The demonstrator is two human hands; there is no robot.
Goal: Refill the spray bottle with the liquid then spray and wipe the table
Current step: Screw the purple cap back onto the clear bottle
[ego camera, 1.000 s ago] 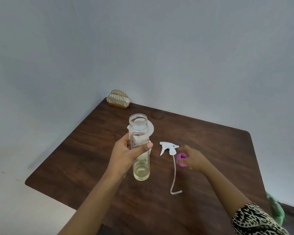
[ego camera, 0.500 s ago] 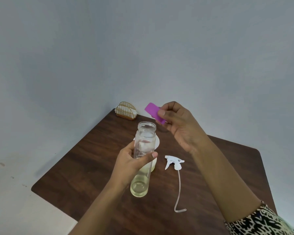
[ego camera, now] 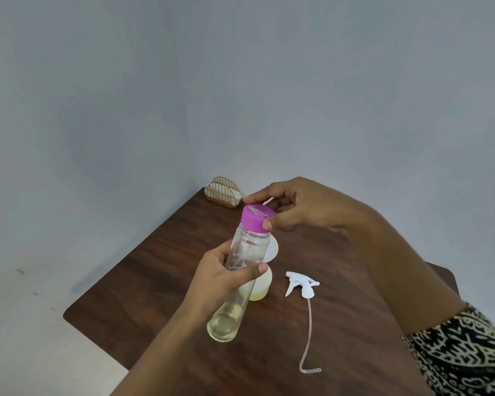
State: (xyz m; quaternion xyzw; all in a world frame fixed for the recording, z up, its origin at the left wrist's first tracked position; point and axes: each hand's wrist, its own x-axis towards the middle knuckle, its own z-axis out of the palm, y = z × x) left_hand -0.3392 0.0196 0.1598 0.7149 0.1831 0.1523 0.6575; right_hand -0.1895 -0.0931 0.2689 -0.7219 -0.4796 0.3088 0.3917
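The cap (ego camera: 257, 217) moved onto bottle (ego camera: 240, 267) — right hand (ego camera: 300, 207) apparently gripping it.

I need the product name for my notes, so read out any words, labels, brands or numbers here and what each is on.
On the clear bottle: tiny vertical print low on its side, too small and blurred to read.
On the purple cap, spray head and table: no text visible.
Nothing here can be quoted.
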